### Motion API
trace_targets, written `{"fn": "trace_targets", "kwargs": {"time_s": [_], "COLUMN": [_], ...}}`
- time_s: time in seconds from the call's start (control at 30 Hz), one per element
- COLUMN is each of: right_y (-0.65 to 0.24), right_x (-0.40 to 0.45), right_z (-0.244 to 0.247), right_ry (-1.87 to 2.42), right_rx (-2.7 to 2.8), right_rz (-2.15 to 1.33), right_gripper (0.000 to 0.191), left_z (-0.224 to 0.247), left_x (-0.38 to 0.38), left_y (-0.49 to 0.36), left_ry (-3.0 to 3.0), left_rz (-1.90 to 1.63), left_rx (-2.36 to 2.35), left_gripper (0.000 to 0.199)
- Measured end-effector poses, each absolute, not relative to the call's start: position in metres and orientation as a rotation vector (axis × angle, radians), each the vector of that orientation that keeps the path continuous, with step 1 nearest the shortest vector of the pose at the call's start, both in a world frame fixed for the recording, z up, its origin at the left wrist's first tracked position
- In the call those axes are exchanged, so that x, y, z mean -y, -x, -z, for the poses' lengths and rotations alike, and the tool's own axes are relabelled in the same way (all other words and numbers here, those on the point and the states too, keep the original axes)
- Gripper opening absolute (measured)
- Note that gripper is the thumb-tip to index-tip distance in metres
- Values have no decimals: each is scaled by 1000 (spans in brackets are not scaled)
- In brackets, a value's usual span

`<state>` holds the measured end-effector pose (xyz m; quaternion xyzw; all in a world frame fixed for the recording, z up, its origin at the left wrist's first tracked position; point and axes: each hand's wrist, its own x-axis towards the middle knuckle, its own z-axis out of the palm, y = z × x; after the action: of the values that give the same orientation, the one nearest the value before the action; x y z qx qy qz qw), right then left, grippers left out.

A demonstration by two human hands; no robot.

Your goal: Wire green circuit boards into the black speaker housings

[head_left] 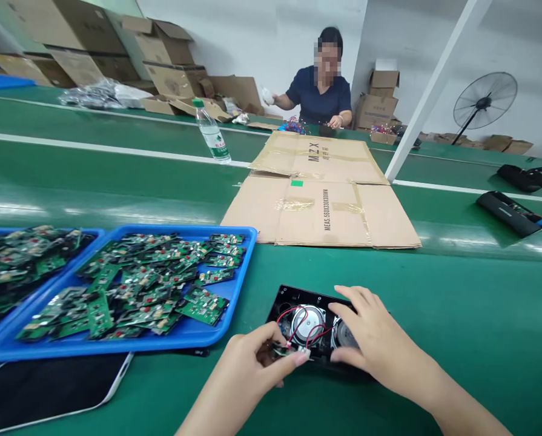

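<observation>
A black speaker housing (293,295) lies open on the green bench, with two round speaker drivers inside. The left silver driver (307,324) shows fully, while my right hand partly covers the other driver (344,333). My left hand (264,357) pinches a small circuit board (280,349) at the housing's near left edge. A white connector (303,351) shows by the thumb, and red and black wires (293,310) loop into the housing. Over the housing's right half, my right hand (370,333) spreads its fingers, thumb towards the near edge; nothing shows between them.
Blue trays (247,278) full of circuit boards stand at left, above a dark white-rimmed panel (52,387). Flattened cardboard (298,212) lies ahead, near a water bottle (214,136). Black housings (511,212) rest at right. Across the bench sits a co-worker (320,97).
</observation>
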<state>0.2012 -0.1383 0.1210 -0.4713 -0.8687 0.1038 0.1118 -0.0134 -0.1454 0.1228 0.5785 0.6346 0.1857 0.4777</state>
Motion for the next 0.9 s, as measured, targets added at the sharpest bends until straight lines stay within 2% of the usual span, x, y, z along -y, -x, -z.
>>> {"fn": "trace_targets", "kwargs": {"time_s": [0.1,0.13,0.2,0.43,0.67,0.77,0.9], "right_y": [-196,-194,-191,-194,-222,-254,-319], "right_x": [144,145,146,142,147,147,142], "right_z": [-111,-107,-101,-107,-100,-95,-86], "right_ry": [1316,1320,1395,1562,1661,1821,2118], "right_rx": [2701,2730,2744,2639,2518,2412,2172], "right_rz": [-414,-443,-465,-586,-560,-409,-30], "right_gripper": [101,111,117,93,88,84,77], "left_z": [-122,-122,-120,-110,-111,-103,-70], "left_x": [146,147,147,148,148,146,144], "left_y": [8,7,6,5,18,30,50], "left_ry": [-1296,-1273,-1239,-1144,-1231,-1226,-1228], "left_rz": [-442,-436,-425,-407,-488,-539,-450], "left_rx": [-1521,-1522,-1525,-1470,-1404,-1431,-1464], "left_gripper": [37,40,44,52,44,45,41]}}
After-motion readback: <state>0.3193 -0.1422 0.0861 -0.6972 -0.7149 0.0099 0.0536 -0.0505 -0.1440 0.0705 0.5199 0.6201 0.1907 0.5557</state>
